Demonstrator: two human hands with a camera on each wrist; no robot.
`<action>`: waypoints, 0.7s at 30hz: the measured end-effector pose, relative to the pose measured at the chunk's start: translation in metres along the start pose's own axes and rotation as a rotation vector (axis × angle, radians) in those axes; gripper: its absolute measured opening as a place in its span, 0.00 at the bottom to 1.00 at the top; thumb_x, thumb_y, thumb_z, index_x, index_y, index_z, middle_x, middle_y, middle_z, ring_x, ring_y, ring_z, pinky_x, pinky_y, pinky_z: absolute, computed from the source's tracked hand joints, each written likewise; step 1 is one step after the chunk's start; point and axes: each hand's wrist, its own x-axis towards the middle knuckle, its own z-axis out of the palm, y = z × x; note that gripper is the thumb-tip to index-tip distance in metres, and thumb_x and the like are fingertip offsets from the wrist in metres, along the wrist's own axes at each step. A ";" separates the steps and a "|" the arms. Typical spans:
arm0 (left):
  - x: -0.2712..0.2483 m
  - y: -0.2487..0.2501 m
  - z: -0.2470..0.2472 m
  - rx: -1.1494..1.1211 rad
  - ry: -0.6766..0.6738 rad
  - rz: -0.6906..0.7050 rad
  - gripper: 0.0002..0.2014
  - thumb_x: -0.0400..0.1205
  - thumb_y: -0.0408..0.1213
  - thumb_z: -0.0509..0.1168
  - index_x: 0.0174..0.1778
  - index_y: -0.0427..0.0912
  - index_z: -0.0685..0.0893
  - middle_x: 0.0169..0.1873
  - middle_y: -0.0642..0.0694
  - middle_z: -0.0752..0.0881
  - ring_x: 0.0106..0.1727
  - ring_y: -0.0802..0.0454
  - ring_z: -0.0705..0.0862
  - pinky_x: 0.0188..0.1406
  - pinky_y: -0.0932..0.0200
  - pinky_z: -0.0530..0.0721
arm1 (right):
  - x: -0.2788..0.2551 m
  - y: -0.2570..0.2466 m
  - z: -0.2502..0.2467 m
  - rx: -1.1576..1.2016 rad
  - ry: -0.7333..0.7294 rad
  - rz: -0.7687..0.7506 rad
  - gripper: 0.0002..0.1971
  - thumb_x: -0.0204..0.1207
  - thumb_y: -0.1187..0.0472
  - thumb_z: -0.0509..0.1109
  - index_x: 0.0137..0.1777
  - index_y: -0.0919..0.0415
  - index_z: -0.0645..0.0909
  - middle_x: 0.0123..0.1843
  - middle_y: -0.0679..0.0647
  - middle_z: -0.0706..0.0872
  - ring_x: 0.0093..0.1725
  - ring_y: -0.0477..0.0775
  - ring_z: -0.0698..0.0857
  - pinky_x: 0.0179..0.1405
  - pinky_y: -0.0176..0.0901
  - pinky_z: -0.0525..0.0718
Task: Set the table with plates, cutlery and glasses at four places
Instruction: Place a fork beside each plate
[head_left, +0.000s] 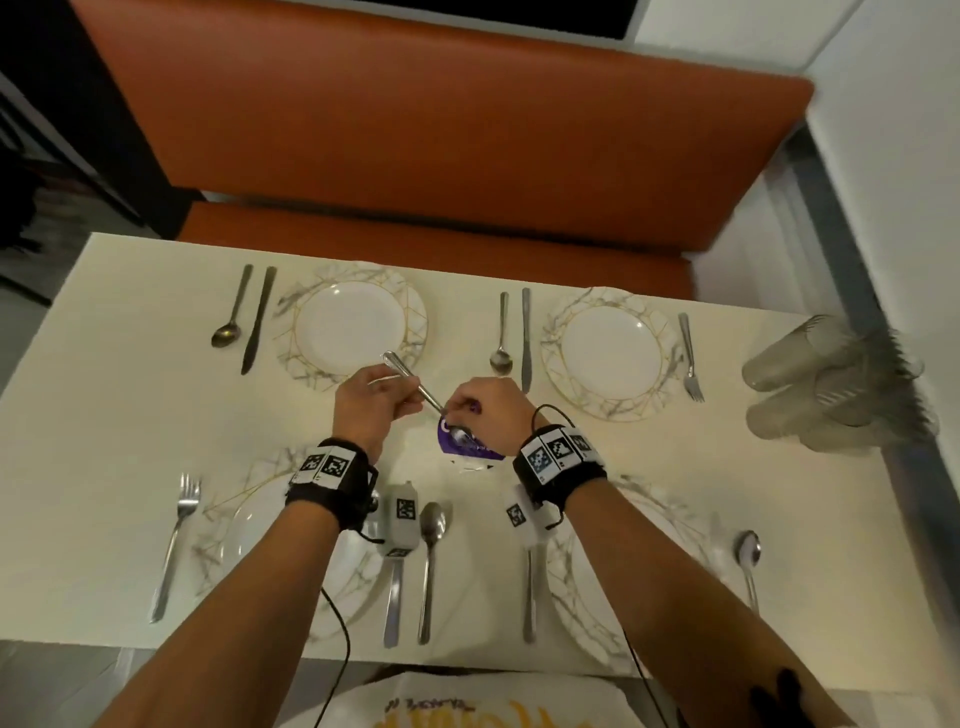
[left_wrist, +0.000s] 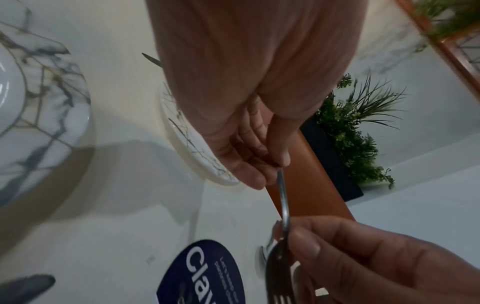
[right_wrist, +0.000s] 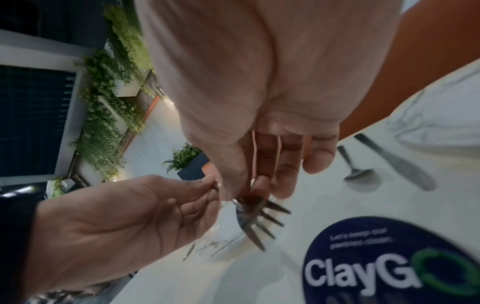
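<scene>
Over the middle of the table, both hands hold one steel fork (head_left: 415, 387). My left hand (head_left: 384, 395) pinches the fork's handle between thumb and fingertips (left_wrist: 283, 152). My right hand (head_left: 478, 410) grips the tine end, and the tines (right_wrist: 259, 222) stick out below its fingers. Four marbled white plates lie on the table: far left (head_left: 348, 322), far right (head_left: 605, 351), near left (head_left: 260, 525) and near right (head_left: 670, 525), the near two partly hidden by my arms. Stacked clear glasses (head_left: 810, 384) lie at the right edge.
A round purple sticker (head_left: 467, 447) is on the table under the hands. Far cutlery: spoon (head_left: 228, 317), knife (head_left: 258, 322), spoon (head_left: 501, 338), knife (head_left: 526, 338), fork (head_left: 690, 358). Near: fork (head_left: 176, 540), knife (head_left: 395, 597), spoons (head_left: 430, 561) (head_left: 748, 556). An orange bench (head_left: 441, 156) runs behind.
</scene>
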 end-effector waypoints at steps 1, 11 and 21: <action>0.003 0.002 -0.007 0.001 0.008 0.008 0.19 0.78 0.23 0.76 0.63 0.22 0.81 0.47 0.25 0.90 0.36 0.43 0.91 0.43 0.54 0.94 | 0.003 -0.007 0.009 0.028 0.008 -0.007 0.05 0.76 0.59 0.78 0.49 0.58 0.91 0.46 0.50 0.92 0.46 0.47 0.86 0.50 0.36 0.79; 0.032 0.005 -0.025 0.293 -0.113 -0.007 0.11 0.88 0.44 0.67 0.56 0.39 0.87 0.42 0.44 0.92 0.36 0.50 0.87 0.36 0.53 0.84 | 0.051 -0.025 0.025 0.164 0.066 0.097 0.04 0.79 0.63 0.74 0.51 0.58 0.89 0.46 0.49 0.91 0.44 0.46 0.86 0.46 0.38 0.86; 0.041 -0.019 -0.050 0.672 -0.254 -0.004 0.05 0.88 0.37 0.66 0.53 0.46 0.87 0.42 0.50 0.93 0.39 0.51 0.91 0.37 0.62 0.81 | 0.132 0.010 0.022 0.149 0.207 0.375 0.06 0.81 0.63 0.72 0.52 0.57 0.90 0.50 0.49 0.90 0.50 0.52 0.89 0.49 0.40 0.86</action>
